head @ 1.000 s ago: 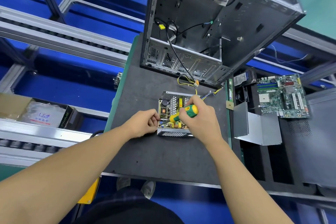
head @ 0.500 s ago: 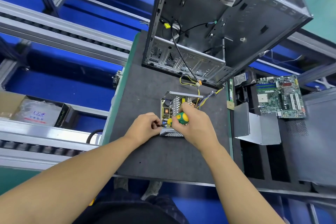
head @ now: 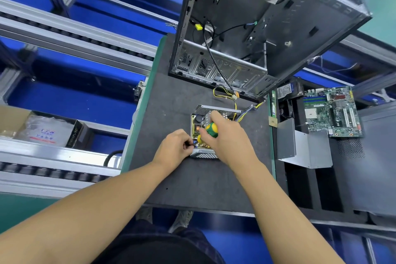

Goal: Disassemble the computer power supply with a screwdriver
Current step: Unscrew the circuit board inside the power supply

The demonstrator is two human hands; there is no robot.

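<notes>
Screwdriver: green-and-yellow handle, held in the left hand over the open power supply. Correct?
No. The right hand, not the left, grips the screwdriver by its green-and-yellow handle over the open power supply; the head view shows it.

reaching forward with both bare forearms, converging. pinching the screwdriver (head: 211, 129) shaft with left hand (head: 174, 148), knuckles up. gripping its handle in right hand (head: 227, 141), fingers curled round, just beside the left.

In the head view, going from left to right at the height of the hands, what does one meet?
Clear plastic bag, left hand, green-and-yellow screwdriver, grey folded metal cover.
</notes>
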